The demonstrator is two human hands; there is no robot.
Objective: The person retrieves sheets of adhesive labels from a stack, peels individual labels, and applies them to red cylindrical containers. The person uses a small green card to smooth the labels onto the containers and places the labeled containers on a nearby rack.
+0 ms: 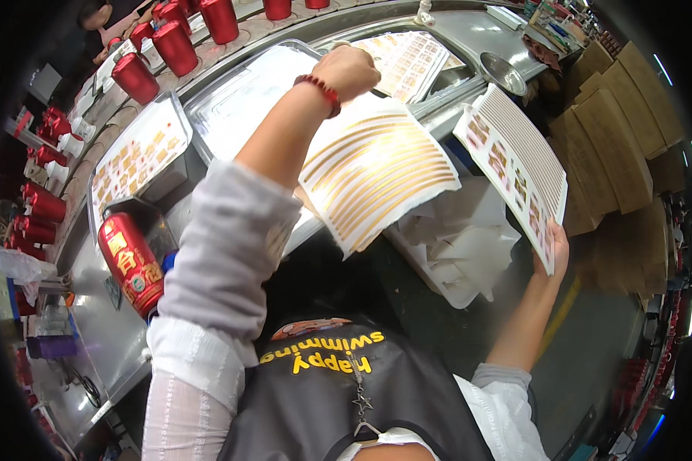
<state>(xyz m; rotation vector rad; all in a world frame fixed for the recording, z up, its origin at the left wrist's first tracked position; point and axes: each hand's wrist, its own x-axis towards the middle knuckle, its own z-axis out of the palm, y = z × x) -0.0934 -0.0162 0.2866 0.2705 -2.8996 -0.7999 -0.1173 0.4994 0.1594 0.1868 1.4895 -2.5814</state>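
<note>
My left hand (350,73), a red bead bracelet at its wrist, is closed in a fist over the far bench. A white sheet with gold stripes (380,173) reaches up to it, its ragged lower edge hanging past the bench edge. What the fingers grip is hidden. At the right, my right hand (557,250) grips the lower end of a white sticker sheet (515,173), printed with reddish-gold designs and thin lines. That sheet is held tilted above a white bin (460,296) of crumpled paper scraps.
More printed sheets (411,61) lie at the far bench, near a round metal dish (504,73). At the left are a sticker-covered tray (142,154) and a red bottle (131,265). Red canisters (174,48) line a conveyor. Cardboard boxes (607,138) stack up at right.
</note>
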